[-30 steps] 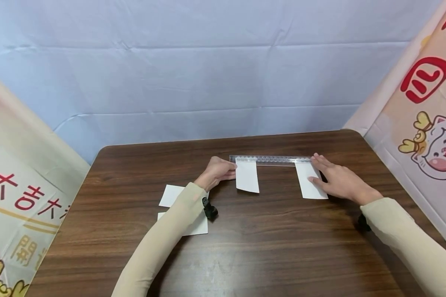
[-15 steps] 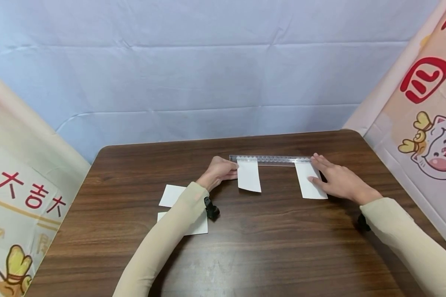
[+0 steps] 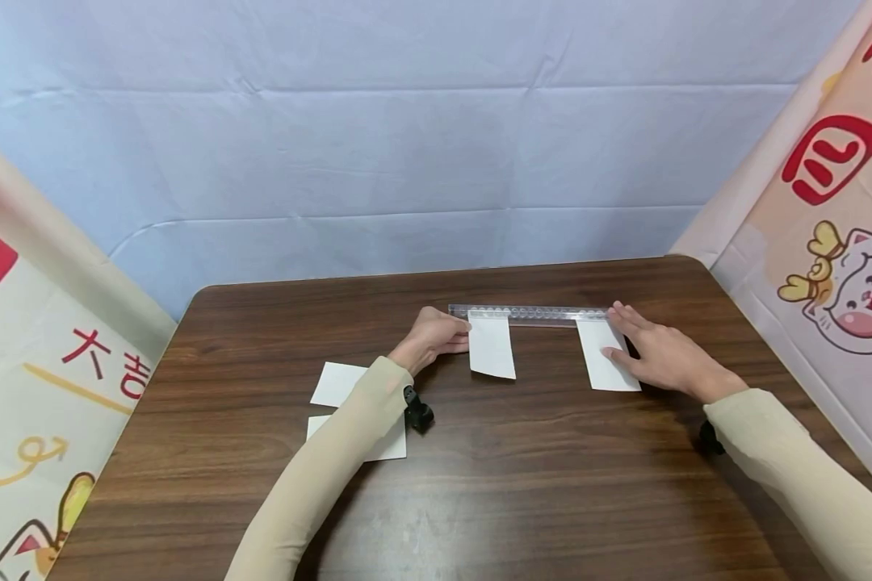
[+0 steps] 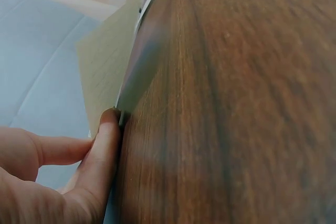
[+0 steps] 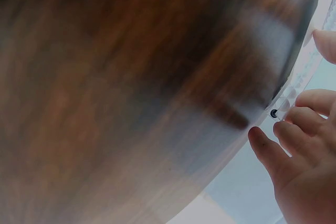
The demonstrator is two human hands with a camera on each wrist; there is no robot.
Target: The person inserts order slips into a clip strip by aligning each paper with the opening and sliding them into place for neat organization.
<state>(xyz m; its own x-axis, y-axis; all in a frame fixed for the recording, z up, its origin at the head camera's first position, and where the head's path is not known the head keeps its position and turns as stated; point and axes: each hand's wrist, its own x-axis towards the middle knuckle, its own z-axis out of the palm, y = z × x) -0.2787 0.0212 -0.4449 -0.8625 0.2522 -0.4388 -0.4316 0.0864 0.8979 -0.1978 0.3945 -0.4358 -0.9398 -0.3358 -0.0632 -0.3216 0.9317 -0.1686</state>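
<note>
A clear ruler [image 3: 530,312] lies across the far middle of the brown table [image 3: 523,476]. Two white cards sit with their top edges against it. My left hand [image 3: 459,337] pinches the left edge of the middle card [image 3: 492,349]. In the left wrist view one fingertip [image 4: 107,140] meets that card [image 4: 105,61] at its edge, which looks slightly raised. My right hand [image 3: 625,335] lies flat, with fingers spread over the right card [image 3: 601,367] and the ruler's right end. In the right wrist view its fingers [image 5: 310,103] rest by the ruler [image 5: 294,88].
Two more white cards [image 3: 337,383] [image 3: 388,444] lie at the table's left, partly under my left forearm. A pale blue cloth hangs behind the table, and printed banners stand at both sides.
My left hand has slid the middle card a little to the right along the ruler. The right hand and its card have stayed still.
</note>
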